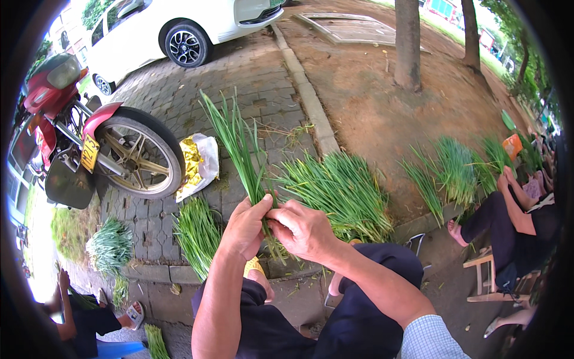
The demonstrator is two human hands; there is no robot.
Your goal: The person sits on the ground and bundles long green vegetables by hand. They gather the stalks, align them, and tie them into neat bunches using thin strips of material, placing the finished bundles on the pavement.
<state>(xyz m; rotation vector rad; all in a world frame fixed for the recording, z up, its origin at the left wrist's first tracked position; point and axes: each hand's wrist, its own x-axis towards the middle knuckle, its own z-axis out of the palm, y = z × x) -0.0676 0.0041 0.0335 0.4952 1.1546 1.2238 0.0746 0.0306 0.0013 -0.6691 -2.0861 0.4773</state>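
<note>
My left hand (pixel 244 226) is wrapped round a small bunch of long green chives (pixel 242 149), whose leaves point up and away from me. The pale stem ends hang below the fist. Against it, my right hand (pixel 304 228) has its thumb and fingers pinched at the lower stems; exactly what lies between those fingertips is partly hidden. Just beyond my right hand spreads a large heap of chives (pixel 344 194) on the paving. A smaller pile of chives (pixel 198 236) lies to the left of my left forearm.
A red motorcycle (pixel 98 134) stands at the left beside a gold-and-white bag (pixel 200 164). Behind are a parked white car (pixel 233 15) and a tree trunk (pixel 408 48). Seated people work at both sides; more chives (pixel 457 170) lie at the right. A low kerb (pixel 167 274) crosses before my feet.
</note>
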